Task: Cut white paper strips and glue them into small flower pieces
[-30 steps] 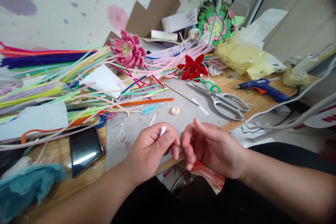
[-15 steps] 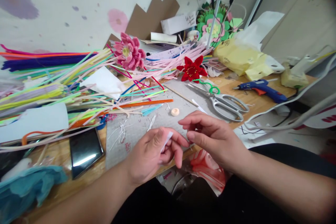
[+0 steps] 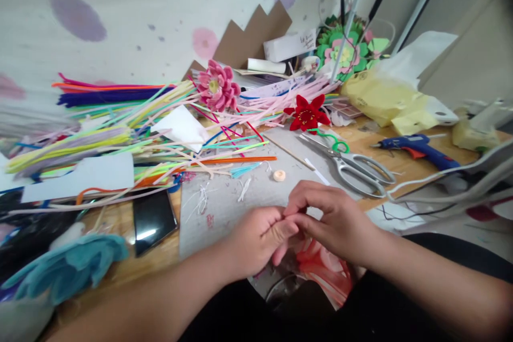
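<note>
Grey mat (image 3: 224, 208) is lying along the worktop's near edge, and above that edge the left hand (image 3: 258, 240) and right hand (image 3: 340, 224) are pressing their grips together, fingertip to fingertip. These are hiding whatever they are pinching. Anything so small is probably weighing little and bending easily, so a fingertip pinch is suiting it.

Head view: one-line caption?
Left hand and right hand meet at the fingertips above grey felt mat, near silver metal scissors.

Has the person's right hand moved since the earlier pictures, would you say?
Yes, slightly. The right hand stays in front of the scissors, but its fingers now reach left onto the left hand.
</note>
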Demonstrator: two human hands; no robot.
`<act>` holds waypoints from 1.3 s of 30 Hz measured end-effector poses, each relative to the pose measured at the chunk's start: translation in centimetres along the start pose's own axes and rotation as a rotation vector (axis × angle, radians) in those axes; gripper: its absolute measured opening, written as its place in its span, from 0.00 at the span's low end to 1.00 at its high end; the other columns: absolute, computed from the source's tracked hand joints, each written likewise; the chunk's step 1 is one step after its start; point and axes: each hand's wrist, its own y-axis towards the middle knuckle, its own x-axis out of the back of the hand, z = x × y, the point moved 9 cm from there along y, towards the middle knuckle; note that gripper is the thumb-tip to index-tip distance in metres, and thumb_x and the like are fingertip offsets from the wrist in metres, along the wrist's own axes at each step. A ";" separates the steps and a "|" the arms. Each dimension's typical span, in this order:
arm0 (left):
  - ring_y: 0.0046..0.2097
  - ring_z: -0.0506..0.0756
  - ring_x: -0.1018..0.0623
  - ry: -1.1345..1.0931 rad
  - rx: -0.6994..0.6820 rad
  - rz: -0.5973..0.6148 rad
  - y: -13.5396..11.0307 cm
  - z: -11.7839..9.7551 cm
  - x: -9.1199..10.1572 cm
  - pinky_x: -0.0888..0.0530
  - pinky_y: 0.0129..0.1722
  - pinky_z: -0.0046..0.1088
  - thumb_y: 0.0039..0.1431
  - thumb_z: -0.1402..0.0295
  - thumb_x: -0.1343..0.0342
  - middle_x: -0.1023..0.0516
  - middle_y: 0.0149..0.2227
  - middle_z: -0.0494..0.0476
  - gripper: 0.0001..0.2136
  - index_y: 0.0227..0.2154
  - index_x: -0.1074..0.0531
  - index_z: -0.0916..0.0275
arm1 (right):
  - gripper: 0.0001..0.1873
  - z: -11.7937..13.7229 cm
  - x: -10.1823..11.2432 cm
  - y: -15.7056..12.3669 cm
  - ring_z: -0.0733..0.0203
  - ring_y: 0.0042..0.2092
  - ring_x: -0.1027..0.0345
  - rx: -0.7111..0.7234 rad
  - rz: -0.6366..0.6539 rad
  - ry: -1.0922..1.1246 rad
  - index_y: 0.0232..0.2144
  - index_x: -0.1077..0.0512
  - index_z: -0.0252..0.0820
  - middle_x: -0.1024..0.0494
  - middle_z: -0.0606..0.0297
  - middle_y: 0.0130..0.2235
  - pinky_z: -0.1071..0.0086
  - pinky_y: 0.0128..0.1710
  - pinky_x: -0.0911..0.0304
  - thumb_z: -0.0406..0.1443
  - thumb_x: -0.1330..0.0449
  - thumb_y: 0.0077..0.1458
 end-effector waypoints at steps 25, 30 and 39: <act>0.24 0.49 0.33 0.191 0.134 -0.622 -15.7 3.8 9.5 0.37 0.25 0.24 0.60 0.60 0.50 0.34 0.20 0.47 0.14 0.22 0.34 0.61 | 0.09 -3.8 -15.2 12.6 0.56 0.47 0.32 -0.090 0.479 -0.787 0.39 0.28 0.36 0.25 0.59 0.44 0.59 0.46 0.37 0.36 0.43 0.60; 0.25 0.49 0.39 0.254 0.080 -0.820 -16.7 2.4 13.1 0.40 0.25 0.23 0.60 0.59 0.49 0.38 0.22 0.46 0.12 0.25 0.32 0.60 | 0.07 -0.8 -12.5 13.6 0.57 0.38 0.29 -0.080 0.476 -0.783 0.35 0.27 0.38 0.22 0.57 0.36 0.70 0.32 0.43 0.32 0.45 0.58; 0.39 0.56 0.25 0.336 -0.057 -0.839 -10.9 -2.0 16.7 0.31 0.38 0.29 0.52 0.62 0.42 0.21 0.39 0.55 0.14 0.40 0.25 0.62 | 0.06 3.5 -10.5 14.3 0.61 0.35 0.31 -0.024 0.467 -0.739 0.31 0.26 0.40 0.21 0.62 0.34 0.72 0.28 0.48 0.32 0.43 0.53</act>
